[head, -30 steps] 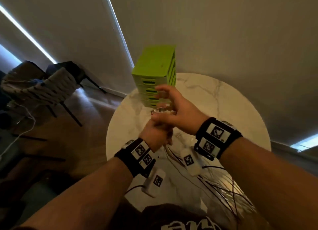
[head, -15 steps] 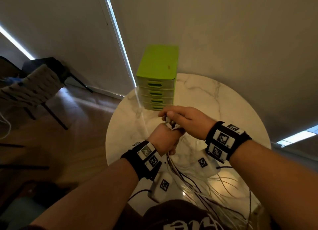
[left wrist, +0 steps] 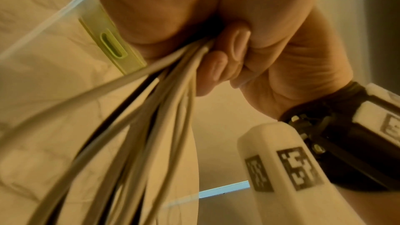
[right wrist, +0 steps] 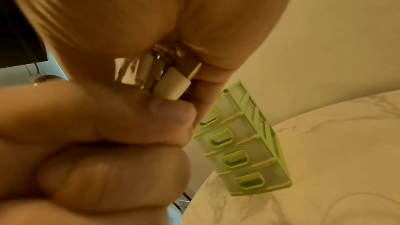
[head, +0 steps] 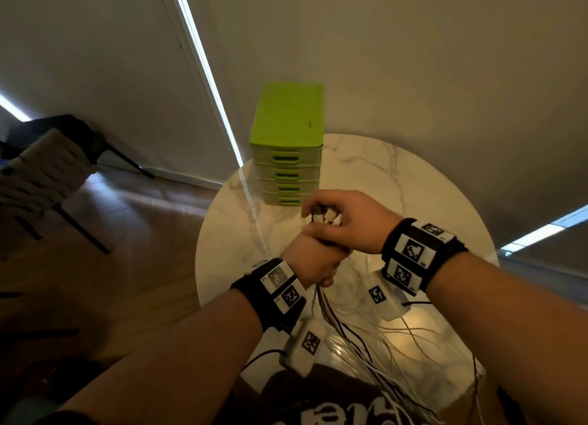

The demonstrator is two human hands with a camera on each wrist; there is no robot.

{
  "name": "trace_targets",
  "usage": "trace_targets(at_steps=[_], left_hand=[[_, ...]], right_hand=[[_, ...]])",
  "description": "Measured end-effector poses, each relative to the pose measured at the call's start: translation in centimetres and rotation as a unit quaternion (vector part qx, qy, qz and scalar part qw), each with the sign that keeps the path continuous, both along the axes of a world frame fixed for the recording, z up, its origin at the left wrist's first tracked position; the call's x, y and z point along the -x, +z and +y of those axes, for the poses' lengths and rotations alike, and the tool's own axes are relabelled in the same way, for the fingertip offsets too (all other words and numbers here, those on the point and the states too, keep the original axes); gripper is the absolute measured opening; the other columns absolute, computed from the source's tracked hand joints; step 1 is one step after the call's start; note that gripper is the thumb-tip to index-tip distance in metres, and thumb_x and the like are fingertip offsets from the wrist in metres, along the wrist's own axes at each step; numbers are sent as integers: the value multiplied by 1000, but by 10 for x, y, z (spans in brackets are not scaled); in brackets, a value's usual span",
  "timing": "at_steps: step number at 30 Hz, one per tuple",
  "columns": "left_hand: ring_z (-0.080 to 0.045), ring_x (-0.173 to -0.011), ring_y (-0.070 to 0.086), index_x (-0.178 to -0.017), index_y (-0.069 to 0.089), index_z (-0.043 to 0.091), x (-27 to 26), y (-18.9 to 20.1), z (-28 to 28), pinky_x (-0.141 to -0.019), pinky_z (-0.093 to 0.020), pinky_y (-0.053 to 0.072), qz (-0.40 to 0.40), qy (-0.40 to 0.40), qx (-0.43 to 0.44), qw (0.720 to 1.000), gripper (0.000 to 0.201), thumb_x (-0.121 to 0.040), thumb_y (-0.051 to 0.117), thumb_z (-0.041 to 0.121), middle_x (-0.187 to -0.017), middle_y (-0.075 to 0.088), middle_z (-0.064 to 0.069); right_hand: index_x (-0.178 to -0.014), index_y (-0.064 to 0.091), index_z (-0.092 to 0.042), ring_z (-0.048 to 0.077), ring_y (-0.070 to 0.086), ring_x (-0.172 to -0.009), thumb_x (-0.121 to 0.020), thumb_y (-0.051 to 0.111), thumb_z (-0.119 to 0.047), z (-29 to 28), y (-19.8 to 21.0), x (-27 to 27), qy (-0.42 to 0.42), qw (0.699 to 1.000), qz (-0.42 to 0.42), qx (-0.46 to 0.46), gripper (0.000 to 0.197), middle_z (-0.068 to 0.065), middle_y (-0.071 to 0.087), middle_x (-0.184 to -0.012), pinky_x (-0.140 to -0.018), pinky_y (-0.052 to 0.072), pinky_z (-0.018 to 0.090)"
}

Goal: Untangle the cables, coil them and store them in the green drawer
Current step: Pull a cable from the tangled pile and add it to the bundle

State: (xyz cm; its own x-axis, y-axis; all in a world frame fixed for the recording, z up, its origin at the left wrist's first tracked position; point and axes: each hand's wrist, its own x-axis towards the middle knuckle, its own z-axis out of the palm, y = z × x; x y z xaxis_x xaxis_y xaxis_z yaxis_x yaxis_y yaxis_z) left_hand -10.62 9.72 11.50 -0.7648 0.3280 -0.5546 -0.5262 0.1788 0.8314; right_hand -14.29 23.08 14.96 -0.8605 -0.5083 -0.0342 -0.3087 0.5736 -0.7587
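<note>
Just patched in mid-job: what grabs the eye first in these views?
The two hands meet above the round marble table: the left hand grips a bundle of white and dark cables, and the right hand pinches their plug ends. Behind them stands the bright green drawer unit, all four drawers shut. Loose cable trails toward the person.

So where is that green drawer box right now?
In the head view, the green drawer unit stands at the marble table's far edge, just beyond both hands.
</note>
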Motion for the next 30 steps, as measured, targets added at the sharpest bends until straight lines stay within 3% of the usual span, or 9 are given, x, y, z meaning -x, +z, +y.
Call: trace_targets(at_steps=[4, 10, 13, 16, 19, 22, 26, 28, 30], left_hand=[[-15, -40, 31, -87, 45, 10, 1, -2, -7, -43, -24, 32, 23, 9, -34, 999, 21, -91, 57, -7, -55, 29, -5], [-17, -42, 27, -66, 41, 14, 1, -1, -9, -44, -25, 30, -2, 25, -41, 999, 33, -95, 50, 0, -51, 30, -4], [-21, -40, 37, -69, 46, 6, 4, -1, -5, -48, -33, 45, -23, 47, -42, 998, 26, -94, 46, -4, -49, 36, -8], [-24, -44, 44, -78, 54, 2, 6, -5, -4, -60, -43, 54, -38, 85, -83, 992, 22, -99, 49, 2, -50, 42, -7], [-22, -47, 41, -82, 56, 9, 14, -5, -7, -56, -37, 48, -55, 164, -161, 972, 23, -103, 50, 15, -57, 38, -5], [-23, -58, 49, -77, 57, 14, 28, -9, -18, -58, -34, 47, -90, 238, -238, 937, 36, -104, 51, 36, -63, 41, -4], [-19, -58, 49, -68, 50, 17, 41, -17, -40, -72, -38, 52, -97, 282, -272, 915, 52, -105, 40, 53, -62, 44, -2], [-19, -55, 49, -66, 47, 18, 43, -24, -55, -76, -40, 52, -119, 307, -278, 902, 52, -104, 41, 52, -59, 43, -1], [-15, -47, 37, -61, 41, 20, 36, -33, -69, -63, -32, 46, -172, 293, -280, 898, 52, -103, 45, 49, -54, 31, 3]], right_hand=[[-103, 62, -31, 12, 64, -86, -99, 59, -29, -3, -1, 1, -33, 999, 1, 5, 5, -12, 66, -97, -80, 54, 39], [-116, 66, -26, 0, 59, -90, -107, 40, -22, -5, -11, -3, -53, 998, -3, 14, 28, -16, 64, -97, -80, 47, 27], [-110, 67, -23, 11, 61, -98, -103, 36, -35, -12, -14, -3, -43, 999, -17, 26, 34, -6, 67, -104, -90, 50, 39], [-129, 57, -25, 14, 58, -120, -100, 33, -54, -10, -17, 5, -25, 995, -69, 61, 47, -2, 63, -130, -104, 46, 42], [-152, 26, -33, 7, 48, -137, -98, 50, -56, -8, -26, 6, -88, 954, -137, 250, 64, -5, 44, -155, -107, 45, 30], [-147, 36, -33, 19, 68, -115, -86, 80, -32, -8, -60, -15, -125, 884, -322, 315, 76, 2, 65, -132, -99, 54, 43], [-112, 72, -5, 22, 65, -60, -77, 75, -20, 9, -122, -68, -12, 842, -533, 84, 37, 10, 65, -69, -68, 58, 37], [-93, 77, -14, 17, 58, -51, -76, 78, -35, 30, -151, -84, -13, 858, -507, -79, 28, 1, 59, -56, -67, 53, 36], [-82, 74, -24, 16, 65, -64, -79, 76, -44, 52, -166, -85, -61, 882, -414, -217, 20, -4, 66, -68, -70, 53, 32]])
